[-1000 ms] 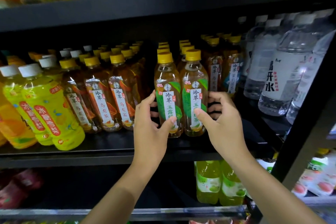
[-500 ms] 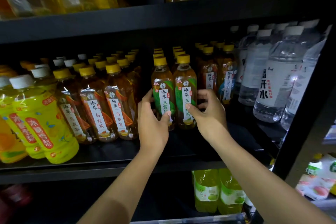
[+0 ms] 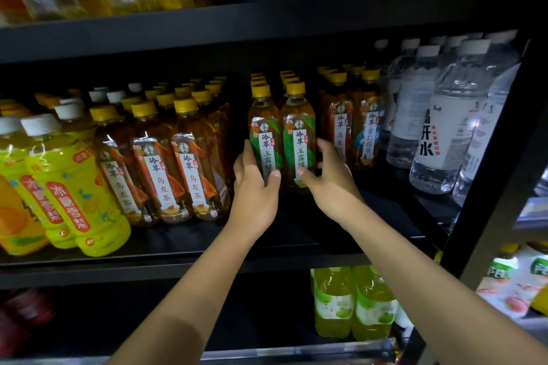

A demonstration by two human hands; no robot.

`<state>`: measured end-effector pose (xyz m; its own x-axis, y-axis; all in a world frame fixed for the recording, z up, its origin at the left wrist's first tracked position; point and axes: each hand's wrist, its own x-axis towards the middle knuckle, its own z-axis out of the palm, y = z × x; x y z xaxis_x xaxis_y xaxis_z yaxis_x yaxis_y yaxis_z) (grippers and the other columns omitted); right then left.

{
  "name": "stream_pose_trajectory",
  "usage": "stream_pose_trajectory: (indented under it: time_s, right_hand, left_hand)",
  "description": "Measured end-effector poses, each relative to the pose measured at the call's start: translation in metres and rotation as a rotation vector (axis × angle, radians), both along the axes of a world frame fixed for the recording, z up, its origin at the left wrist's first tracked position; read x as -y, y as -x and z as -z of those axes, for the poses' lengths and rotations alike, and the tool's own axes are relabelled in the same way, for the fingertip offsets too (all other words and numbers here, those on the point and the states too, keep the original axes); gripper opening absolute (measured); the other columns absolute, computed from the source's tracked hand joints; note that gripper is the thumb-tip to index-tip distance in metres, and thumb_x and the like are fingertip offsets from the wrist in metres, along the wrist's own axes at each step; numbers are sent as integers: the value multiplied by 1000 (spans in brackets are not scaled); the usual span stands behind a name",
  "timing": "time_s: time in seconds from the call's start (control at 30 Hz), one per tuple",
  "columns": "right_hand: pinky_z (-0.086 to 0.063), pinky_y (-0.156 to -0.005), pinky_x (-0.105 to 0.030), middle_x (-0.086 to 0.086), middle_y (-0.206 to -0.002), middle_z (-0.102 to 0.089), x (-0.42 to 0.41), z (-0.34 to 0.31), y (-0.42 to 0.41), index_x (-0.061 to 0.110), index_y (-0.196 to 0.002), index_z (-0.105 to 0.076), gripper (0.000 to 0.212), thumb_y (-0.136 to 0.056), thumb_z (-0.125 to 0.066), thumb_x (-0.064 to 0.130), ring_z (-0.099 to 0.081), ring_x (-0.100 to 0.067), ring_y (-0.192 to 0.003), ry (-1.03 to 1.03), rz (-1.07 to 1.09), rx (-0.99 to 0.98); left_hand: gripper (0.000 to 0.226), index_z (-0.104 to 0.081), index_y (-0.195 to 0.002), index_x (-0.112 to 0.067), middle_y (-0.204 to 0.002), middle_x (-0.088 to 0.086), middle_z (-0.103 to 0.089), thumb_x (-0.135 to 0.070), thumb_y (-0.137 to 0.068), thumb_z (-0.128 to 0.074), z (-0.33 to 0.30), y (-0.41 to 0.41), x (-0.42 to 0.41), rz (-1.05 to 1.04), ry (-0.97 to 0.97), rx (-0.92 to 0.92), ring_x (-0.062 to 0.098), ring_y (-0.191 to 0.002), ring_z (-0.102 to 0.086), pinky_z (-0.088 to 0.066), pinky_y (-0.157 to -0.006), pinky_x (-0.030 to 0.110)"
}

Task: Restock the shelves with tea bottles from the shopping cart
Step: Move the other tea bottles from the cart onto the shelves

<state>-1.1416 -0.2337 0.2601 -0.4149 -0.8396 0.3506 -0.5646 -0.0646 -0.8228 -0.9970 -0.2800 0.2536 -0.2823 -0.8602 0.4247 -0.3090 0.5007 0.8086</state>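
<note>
Two green-label tea bottles with yellow caps stand upright side by side on the black middle shelf (image 3: 296, 234). My left hand (image 3: 255, 187) wraps the lower part of the left green-label tea bottle (image 3: 262, 124), thumb across its label. My right hand (image 3: 329, 178) grips the right green-label tea bottle (image 3: 298, 124) the same way. Both bottles stand in front of two rows of the same tea running back into the shelf. No shopping cart is in view.
Orange-label oolong tea bottles (image 3: 166, 163) fill the shelf to the left, then bright yellow bottles (image 3: 68, 187). Darker tea bottles (image 3: 367, 127) and large water bottles (image 3: 439, 133) stand to the right. A black upright post (image 3: 498, 133) bounds the right. Green drinks (image 3: 353, 302) sit on the shelf below.
Both hands have pushed the two green-label bottles further back on the shelf, away from its front edge. The camera view has tilted down slightly.
</note>
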Motion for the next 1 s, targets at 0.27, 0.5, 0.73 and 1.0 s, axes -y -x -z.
stream_pose_trajectory:
  time_s: [0.27, 0.5, 0.73, 1.0]
  right_hand:
    - [-10, -126, -43, 9, -170, 7, -54, 7, -9, 37, -162, -3, 77, -102, -51, 46, 2, -16, -156, -170, -115, -448]
    - [-4, -125, -59, -4, -171, 8, -83, 29, -32, 33, -163, -1, 74, -98, -15, 65, 3, -27, -158, -217, -56, -896]
    - [-7, -122, -64, -10, -171, 0, -88, 54, -80, 28, -163, -13, 74, -97, -23, 61, -5, -35, -157, -158, -211, -950]
    - [-7, -121, -66, -13, -170, -3, -101, 79, -160, 25, -162, -20, 68, -102, -33, 55, -7, -39, -155, -46, -422, -967]
  left_hand:
    - [78, 17, -158, -42, -168, -17, 17, -52, -105, -39, 11, -40, -57, -102, 191, 620, 14, -155, 16, -5, -125, 46]
    - [74, -5, -163, -30, -172, 0, -7, -65, -100, -16, 29, -85, -100, -350, 315, 956, 29, -158, -3, -17, -123, 53]
    - [73, -14, -163, -29, -171, 4, -14, -65, -100, -19, 55, -139, -131, -521, 137, 1107, 35, -157, -9, -18, -121, 58]
    - [74, -4, -163, -35, -172, 0, -5, -68, -98, -13, 92, -223, -194, -715, -101, 1169, 31, -158, 1, -11, -124, 55]
